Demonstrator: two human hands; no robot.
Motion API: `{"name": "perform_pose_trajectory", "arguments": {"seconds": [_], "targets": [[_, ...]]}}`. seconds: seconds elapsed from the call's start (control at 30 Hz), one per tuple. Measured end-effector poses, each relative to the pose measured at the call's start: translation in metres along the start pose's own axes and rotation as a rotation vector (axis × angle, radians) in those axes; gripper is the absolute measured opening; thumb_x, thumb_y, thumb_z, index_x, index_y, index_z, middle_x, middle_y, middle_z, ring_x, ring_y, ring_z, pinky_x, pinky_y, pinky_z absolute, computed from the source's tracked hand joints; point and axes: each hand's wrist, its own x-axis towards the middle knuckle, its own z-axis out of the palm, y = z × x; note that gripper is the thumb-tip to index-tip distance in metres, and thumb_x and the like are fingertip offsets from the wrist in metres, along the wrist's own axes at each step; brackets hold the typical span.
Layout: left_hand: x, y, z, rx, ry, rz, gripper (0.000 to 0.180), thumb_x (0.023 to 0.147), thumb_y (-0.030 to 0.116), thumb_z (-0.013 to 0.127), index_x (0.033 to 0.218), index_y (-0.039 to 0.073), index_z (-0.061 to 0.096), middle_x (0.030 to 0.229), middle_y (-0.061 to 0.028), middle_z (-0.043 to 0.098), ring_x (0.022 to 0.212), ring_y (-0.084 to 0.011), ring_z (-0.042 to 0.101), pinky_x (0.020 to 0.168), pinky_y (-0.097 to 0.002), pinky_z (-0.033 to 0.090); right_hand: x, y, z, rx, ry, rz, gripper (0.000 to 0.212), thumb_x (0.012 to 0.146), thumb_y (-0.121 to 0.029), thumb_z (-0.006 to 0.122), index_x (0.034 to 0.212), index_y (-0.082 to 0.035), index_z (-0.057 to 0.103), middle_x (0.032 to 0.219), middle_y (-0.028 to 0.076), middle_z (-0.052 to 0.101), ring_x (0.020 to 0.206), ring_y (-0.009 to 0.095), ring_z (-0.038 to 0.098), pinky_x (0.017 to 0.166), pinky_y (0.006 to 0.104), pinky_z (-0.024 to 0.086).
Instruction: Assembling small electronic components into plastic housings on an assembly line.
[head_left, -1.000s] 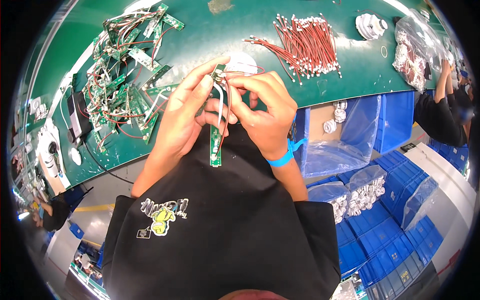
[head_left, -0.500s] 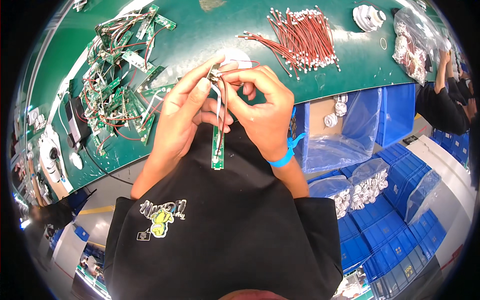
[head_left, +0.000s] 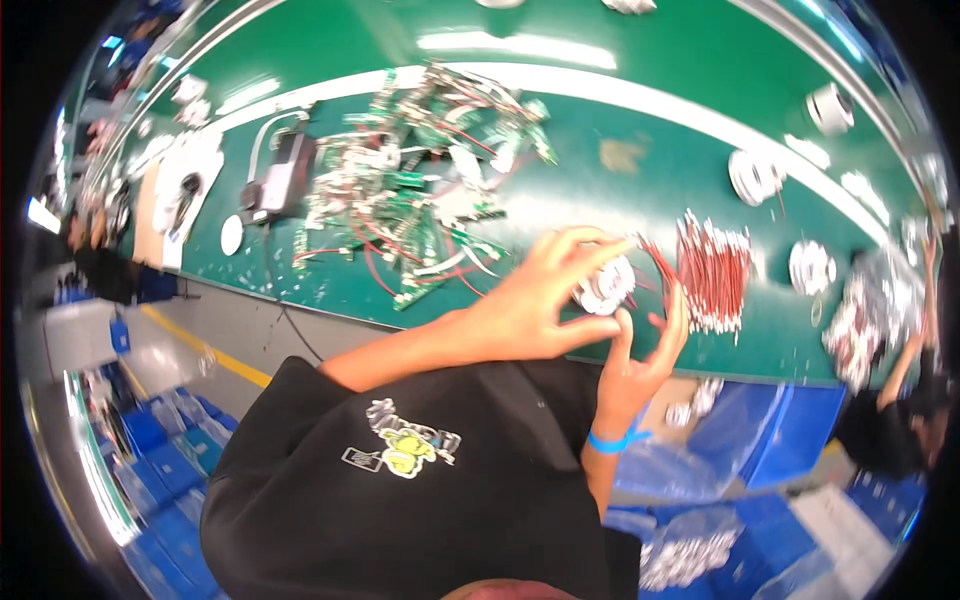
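A white round plastic part [head_left: 606,286] with a red wire lies between my two hands. My left hand [head_left: 545,300] reaches in from the left, its fingers stretched above the part and its thumb below; contact is hard to tell. My right hand [head_left: 645,360] is on the near right side, fingers and thumb apart, the thumb by the part's lower edge. Just beyond my fingertips are loose red wires [head_left: 660,262], beside a bundle of red wires with white connectors [head_left: 712,275]. No circuit board shows in either hand.
Left on the green table [head_left: 590,185] is a heap of green circuit boards [head_left: 400,190], with a black box [head_left: 288,170] beyond it. Other white round parts [head_left: 810,268] and a clear bag [head_left: 880,310] stand right. Blue bins [head_left: 790,430] sit below the table edge.
The view has turned left. My hands have left the circuit board they held and moved to the white round part, with their fingers spread farther apart.
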Motion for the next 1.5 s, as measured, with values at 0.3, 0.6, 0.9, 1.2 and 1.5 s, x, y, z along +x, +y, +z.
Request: {"name": "perform_pose_trajectory", "arguments": {"seconds": [0.3, 0.6, 0.9, 1.2, 1.5], "targets": [[0.042, -0.004, -0.026, -0.102, -0.173, 0.010, 0.111, 0.065, 0.029, 0.083, 0.151, 0.006, 0.016, 0.136, -0.0241, 0.046, 0.121, -0.0382, 0.052, 0.099, -0.0418, 0.044, -0.001, 0.019, 0.001, 0.842, 0.001, 0.345, 0.068, 0.103, -0.049, 0.023, 0.130, 0.008, 0.048, 0.125, 0.020, 0.056, 0.099, 0.024, 0.057, 0.083, 0.0359, 0.047], [0.233, -0.109, -0.139, 0.155, 0.317, 0.023, 0.087, 0.068, 0.022, 0.077, 0.133, 0.000, 0.023, 0.116, -0.0293, 0.053, 0.097, -0.0435, 0.061, 0.083, -0.0488, 0.050, -0.009, 0.008, 0.051, 0.155, -0.338, 0.148, 0.016, 0.095, -0.007, 0.057, 0.106, 0.000, 0.065, 0.083, 0.005, 0.068, 0.063, 0.007, 0.053, 0.055, 0.0217, 0.041], [0.204, -0.129, -0.305, 0.526, 0.674, 0.398, 0.038, 0.080, 0.011, 0.066, 0.118, 0.008, 0.062, 0.127, -0.0102, 0.057, 0.120, -0.0279, 0.051, 0.103, -0.0403, 0.040, -0.001, 0.012, 0.050, -0.102, -0.416, -0.066, 0.014, 0.084, 0.002, 0.060, 0.093, -0.005, 0.069, 0.068, 0.005, 0.062, 0.051, 0.015, 0.050, 0.045, 0.0272, 0.036], [0.169, -0.372, -0.475, 0.604, 0.607, -0.440, 0.111, 0.063, 0.052, 0.085, 0.142, -0.006, 0.034, 0.141, -0.0250, 0.043, 0.132, -0.0336, 0.043, 0.110, -0.0412, 0.035, -0.005, 0.021, 0.051, -0.055, -0.339, 0.036, 0.018, 0.076, 0.000, 0.066, 0.090, -0.010, 0.071, 0.061, 0.004, 0.056, 0.049, 0.019, 0.053, 0.047, 0.0309, 0.042], [0.223, -0.312, -0.507, 0.306, 1.090, -0.055, 0.056, 0.071, 0.030, 0.084, 0.111, -0.002, 0.063, 0.106, -0.0110, 0.069, 0.094, -0.0168, 0.065, 0.086, -0.0303, 0.050, 0.015, 0.005, 0.048, 0.023, -0.346, 0.077, 0.015, 0.077, 0.001, 0.067, 0.090, -0.008, 0.071, 0.060, 0.004, 0.056, 0.047, 0.016, 0.052, 0.045, 0.0283, 0.040]]}}
